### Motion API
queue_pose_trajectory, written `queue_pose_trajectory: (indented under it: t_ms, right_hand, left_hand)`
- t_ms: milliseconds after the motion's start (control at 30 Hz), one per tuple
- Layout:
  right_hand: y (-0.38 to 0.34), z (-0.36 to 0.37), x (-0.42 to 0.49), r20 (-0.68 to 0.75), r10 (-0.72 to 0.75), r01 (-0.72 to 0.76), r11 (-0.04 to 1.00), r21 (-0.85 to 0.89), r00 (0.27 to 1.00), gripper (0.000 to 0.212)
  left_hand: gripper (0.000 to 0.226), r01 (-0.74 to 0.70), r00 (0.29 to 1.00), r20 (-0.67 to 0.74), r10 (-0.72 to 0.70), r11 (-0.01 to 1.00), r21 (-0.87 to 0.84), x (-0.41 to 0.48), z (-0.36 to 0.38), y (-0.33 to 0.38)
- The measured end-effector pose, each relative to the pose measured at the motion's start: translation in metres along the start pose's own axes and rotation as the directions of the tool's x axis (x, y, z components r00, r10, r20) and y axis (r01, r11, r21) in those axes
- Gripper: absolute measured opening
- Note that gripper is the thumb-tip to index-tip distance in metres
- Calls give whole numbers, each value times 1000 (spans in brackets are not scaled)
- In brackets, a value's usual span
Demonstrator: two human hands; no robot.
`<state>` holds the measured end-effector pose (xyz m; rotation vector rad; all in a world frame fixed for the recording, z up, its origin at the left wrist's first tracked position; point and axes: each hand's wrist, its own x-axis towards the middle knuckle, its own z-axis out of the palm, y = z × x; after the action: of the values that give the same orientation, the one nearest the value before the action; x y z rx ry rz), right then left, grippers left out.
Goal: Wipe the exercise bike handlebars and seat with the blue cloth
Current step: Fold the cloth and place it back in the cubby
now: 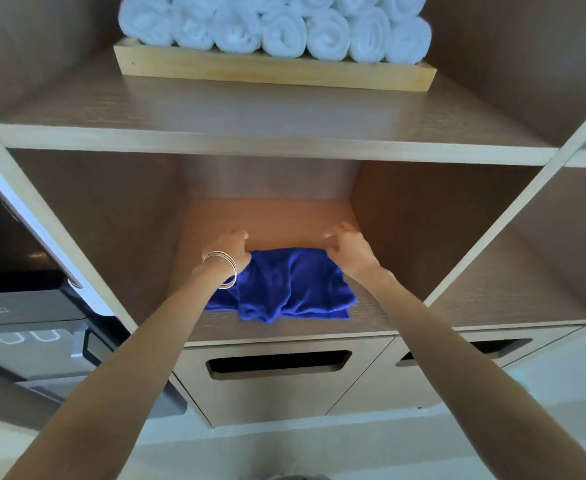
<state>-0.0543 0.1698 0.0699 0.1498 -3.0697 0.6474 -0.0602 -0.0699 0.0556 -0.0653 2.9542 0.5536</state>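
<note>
The left hand, wearing thin silver bangles at the wrist, is gripping the far left corner of the crumpled deep-blue terry cloth, while the right hand is pinching its far right corner. The cloth is lying on the brown wooden shelf of the middle compartment. Rolled white towels are sitting in a pale wooden tray on the shelf above.

White rolled towels stacked on a wooden tray up top; two drawers below, dark appliance at left.
</note>
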Motion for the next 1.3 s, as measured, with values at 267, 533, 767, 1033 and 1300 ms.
queue_pose_trajectory:
  t_ms: [267, 533, 767, 1033, 1300]
  right_hand:
    - [36, 63, -55, 302, -96, 125, 989, -78, 949, 43]
    - [66, 54, -66, 65, -114, 129, 937, -325, 991, 36]
    - [36, 71, -79, 127, 56, -44, 995, -93, 990, 36]
    - [41, 65, -30, 339, -66, 198, 908, -370, 938, 47]
    - [11, 45, 20, 274, -92, 171, 944, -282, 957, 41]
  left_hand:
    - [74, -347, 915, 292, 278, 913, 216, -53, 81, -4]
    - [75, -486, 820, 355, 448, 873, 21, -75, 81, -10]
    - [55, -527, 832, 209, 514, 850, 7, -55, 66, -26]
    - [55, -442, 897, 99, 431, 880, 172, -72, 84, -42]
    - [57, -307, 952, 70, 299, 921, 241, -78, 94, -5]
